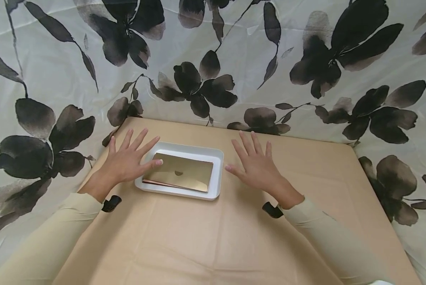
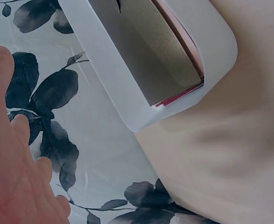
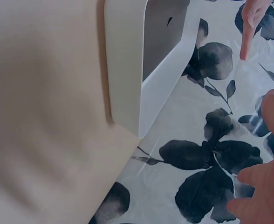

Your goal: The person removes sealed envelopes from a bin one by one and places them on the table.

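Note:
A shallow white tray (image 1: 218, 166) lies on the table with a flat, shiny gold rectangular piece (image 1: 189, 176) inside, like an envelope or sleeve, marked by a small dark notch near its middle. Thin reddish edges show beneath the gold piece, also in the left wrist view; how many layers there are I cannot tell. My left hand (image 1: 125, 160) has its fingers spread above the tray's left side, its thumb overlapping the gold piece from the head view. To the right of the tray, my right hand (image 1: 257, 168) is held with spread fingers. Neither hand grips anything.
Tan covering spreads over the table (image 1: 184, 237). Behind and beside it hangs white cloth (image 1: 259, 75) with dark flower prints. Each wrist carries a small black device, one on the left (image 1: 111, 204) and one on the right (image 1: 272, 210).

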### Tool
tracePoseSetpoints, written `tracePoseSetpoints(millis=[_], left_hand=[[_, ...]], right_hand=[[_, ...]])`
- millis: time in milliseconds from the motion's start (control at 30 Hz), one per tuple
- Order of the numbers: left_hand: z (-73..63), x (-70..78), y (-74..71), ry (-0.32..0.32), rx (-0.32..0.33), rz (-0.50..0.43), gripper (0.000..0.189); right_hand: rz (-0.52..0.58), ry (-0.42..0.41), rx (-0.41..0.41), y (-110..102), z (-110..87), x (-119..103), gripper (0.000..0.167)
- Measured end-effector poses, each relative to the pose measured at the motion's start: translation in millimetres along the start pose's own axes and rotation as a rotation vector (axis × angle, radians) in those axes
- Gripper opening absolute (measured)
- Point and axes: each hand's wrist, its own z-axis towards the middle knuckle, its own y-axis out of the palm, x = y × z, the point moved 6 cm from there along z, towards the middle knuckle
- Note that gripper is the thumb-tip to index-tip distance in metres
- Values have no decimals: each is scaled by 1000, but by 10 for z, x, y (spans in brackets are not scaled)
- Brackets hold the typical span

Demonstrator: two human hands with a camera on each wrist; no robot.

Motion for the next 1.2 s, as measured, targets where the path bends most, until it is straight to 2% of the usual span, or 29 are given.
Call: tracePoseSetpoints(millis=[400, 633, 833, 1200], left_hand=[[39, 14, 2, 16, 4, 16, 83], [32, 23, 27, 12, -6, 15, 83], [33, 9, 0, 21, 15, 26, 83], [33, 27, 65, 32, 24, 30, 83]], right_hand=[[-20, -17, 3, 49, 58, -107, 88], [-16, -24, -21, 106, 96, -175, 90], [-19, -34, -4, 101, 143, -248, 89], [-37, -54, -19, 186, 176, -396, 89]])
